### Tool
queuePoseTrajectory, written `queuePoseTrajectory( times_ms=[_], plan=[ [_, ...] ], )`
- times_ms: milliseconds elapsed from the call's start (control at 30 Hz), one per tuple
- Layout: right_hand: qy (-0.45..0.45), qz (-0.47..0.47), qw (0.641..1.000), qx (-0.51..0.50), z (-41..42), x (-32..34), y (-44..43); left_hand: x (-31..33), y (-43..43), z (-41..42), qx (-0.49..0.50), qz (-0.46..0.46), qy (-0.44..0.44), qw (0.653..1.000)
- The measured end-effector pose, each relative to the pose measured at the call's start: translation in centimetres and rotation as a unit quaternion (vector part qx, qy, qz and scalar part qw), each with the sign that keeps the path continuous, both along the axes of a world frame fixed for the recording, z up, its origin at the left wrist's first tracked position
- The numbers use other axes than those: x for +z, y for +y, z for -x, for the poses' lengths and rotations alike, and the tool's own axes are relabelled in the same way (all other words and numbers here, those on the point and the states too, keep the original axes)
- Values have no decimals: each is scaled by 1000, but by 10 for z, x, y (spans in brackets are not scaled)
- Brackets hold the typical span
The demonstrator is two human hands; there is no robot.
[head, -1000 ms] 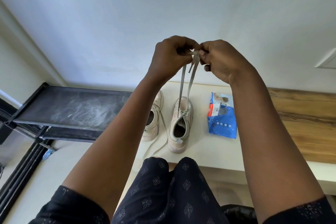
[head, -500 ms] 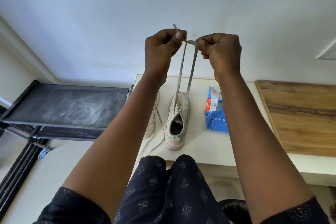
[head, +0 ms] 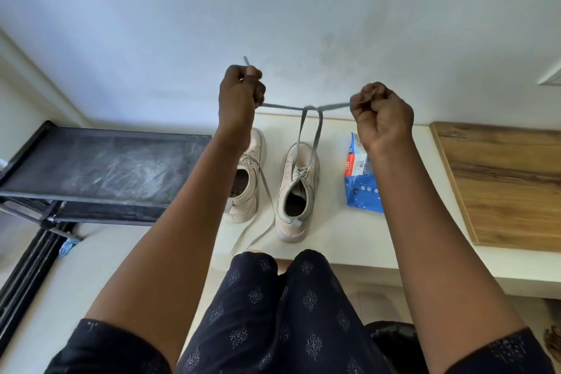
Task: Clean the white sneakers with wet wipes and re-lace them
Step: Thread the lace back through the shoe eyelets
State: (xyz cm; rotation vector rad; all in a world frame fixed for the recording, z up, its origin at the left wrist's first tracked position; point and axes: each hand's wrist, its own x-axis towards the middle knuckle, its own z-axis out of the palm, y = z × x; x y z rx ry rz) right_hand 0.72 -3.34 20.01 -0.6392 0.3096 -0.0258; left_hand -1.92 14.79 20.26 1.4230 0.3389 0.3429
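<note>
On the white ledge stand two white high-top sneakers, one blue plastic wet-wipe packet just beside them, contents hidden. Our left hand and right hand each pinch an end of one grey flat lace, crossed and taut above the right-hand sneaker.

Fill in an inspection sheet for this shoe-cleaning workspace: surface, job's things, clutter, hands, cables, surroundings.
Surface: white ledge, smooth, no spills seen.
Job's things: sneaker nearer the wipes, its lace drawn up and crossed in a half knot; other sneaker beside it, its loose lace trailing toward the ledge's front edge; blue wipes pack.
Clutter: small blue scrap on the floor; cannot tell what.
Hands: left hand and right hand each grip one lace end, pulled apart.
Cables: nothing seen.
Surroundings: black shelf rack, wooden board, white wall.
</note>
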Motion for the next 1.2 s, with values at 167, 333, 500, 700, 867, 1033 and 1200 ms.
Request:
queuePoseTrajectory(
  times_ms=[167,333,500,700,867,1033,1200],
  plan=[
    [-95,653,742,122,5,-34,-29,-23,32,0,-103,-621,121,768],
    [-41,898,373,229,15,-51,-49,-41,53,7,-131,-706,181,672],
    [31,881,422,213,7,-76,-67,-54,66,19,-112,-636,295,704],
    [142,844,481,189,7,-102,-79,-78,73,42,-96,-596,355,713],
    [190,800,534,196,6,-130,-83,-94,66,45,-96,-618,361,692],
    [171,826,492,216,7,-151,-77,-90,67,31,-88,-698,300,644],
    [92,901,362,220,8,-148,-54,-93,52,-4,-96,-716,215,658]
  ],
)
